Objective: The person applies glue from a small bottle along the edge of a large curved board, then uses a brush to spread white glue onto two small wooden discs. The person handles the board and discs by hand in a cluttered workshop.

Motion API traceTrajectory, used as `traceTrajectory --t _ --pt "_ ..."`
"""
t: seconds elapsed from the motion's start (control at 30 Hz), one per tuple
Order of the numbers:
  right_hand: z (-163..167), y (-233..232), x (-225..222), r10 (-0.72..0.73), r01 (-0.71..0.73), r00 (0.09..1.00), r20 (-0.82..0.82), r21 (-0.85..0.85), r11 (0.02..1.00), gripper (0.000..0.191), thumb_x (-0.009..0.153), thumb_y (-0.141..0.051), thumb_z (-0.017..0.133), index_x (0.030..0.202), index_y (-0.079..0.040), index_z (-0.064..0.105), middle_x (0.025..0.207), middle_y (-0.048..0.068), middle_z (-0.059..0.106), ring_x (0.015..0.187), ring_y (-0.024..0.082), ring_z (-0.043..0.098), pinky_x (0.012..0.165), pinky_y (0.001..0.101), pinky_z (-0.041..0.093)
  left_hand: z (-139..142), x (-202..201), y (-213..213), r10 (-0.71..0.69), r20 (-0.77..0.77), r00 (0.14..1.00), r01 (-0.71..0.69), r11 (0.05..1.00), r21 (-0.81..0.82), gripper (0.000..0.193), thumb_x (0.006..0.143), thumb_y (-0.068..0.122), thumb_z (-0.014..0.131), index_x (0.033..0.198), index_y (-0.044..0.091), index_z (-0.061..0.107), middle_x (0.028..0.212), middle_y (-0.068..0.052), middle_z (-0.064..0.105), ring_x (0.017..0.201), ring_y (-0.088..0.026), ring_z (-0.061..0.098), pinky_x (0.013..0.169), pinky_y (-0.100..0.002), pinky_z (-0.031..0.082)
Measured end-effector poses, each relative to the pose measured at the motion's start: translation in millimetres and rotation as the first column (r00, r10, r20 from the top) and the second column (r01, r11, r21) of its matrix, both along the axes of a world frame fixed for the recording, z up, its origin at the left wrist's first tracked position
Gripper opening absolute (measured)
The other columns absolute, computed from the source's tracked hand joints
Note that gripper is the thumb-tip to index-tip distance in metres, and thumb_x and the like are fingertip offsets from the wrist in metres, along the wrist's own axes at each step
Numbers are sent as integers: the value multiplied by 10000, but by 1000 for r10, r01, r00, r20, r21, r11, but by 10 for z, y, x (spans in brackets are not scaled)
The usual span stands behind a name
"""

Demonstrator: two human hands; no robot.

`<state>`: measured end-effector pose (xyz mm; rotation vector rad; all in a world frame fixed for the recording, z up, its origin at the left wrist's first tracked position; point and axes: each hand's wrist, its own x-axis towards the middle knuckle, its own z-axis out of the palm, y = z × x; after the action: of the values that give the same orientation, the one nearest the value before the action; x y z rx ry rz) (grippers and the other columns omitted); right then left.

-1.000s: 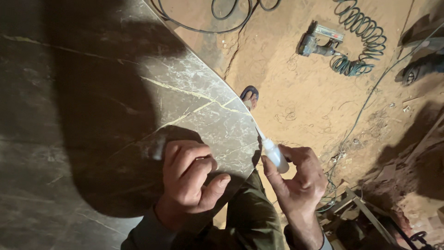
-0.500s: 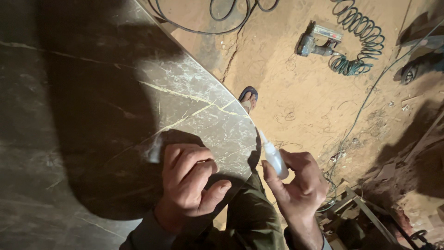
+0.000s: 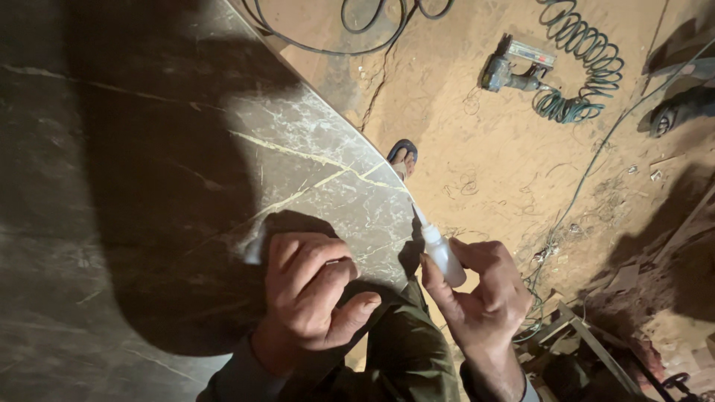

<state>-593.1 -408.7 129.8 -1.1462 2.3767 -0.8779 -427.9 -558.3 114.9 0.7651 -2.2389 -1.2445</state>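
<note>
A large rounded slab with a dark marble pattern [image 3: 171, 149] fills the left of the head view. My left hand [image 3: 309, 294] rests on it near its curved edge, fingers curled over a small pale piece [image 3: 255, 246] that pokes out at the left. My right hand [image 3: 480, 294] grips a small white squeeze bottle [image 3: 441, 251], its thin nozzle pointing up and left at the slab's edge. My olive-green trouser leg [image 3: 406, 357] shows below, between the hands.
Sandy floor lies right of the slab. On it are a nail gun [image 3: 514, 67] with a coiled teal air hose [image 3: 585, 74], black cables [image 3: 357, 33], my sandalled foot [image 3: 402, 158], and scrap wood and metal [image 3: 588, 350] at the lower right.
My right hand has shifted the bottle slightly down and left, bringing its nozzle closer against the slab's edge. My left hand stays in place on the slab.
</note>
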Motion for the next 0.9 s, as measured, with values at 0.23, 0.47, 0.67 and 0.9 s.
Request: traceTrajectory --t 0.23,0.47,0.67,0.9 --pt "27 -64 -24 -13 13 999 40 3 1000 369 819 -58 882 882 -1 524 917 156 702 747 204 678 621 306 530 10 13 -2 -9 19 1000 9 1000 6 363 992 392 658 888 45 652 985 -86 649 907 -268 621 880 -425 467" --pt "60 -102 -52 40 -40 999 8 19 999 356 824 -68 877 916 10 542 933 162 700 811 224 708 658 314 554 1 0 6 -5 13 1000 5 1000 3 365 990 396 647 878 48 650 976 -80 649 902 -251 618 875 -418 466" --pt "46 -138 -52 33 -32 999 20 -11 999 449 845 -86 886 860 -15 443 959 154 699 812 212 707 648 308 552 7 15 -23 -26 19 999 26 1000 2 359 997 390 657 872 53 647 980 -77 649 906 -261 619 877 -423 457" --pt "48 -190 -93 76 -75 996 -35 28 997 397 831 -85 885 875 -13 498 925 158 708 797 213 724 609 292 557 23 11 -18 -25 26 999 25 1000 18 345 977 387 668 870 59 649 987 -73 648 912 -256 616 880 -419 459"
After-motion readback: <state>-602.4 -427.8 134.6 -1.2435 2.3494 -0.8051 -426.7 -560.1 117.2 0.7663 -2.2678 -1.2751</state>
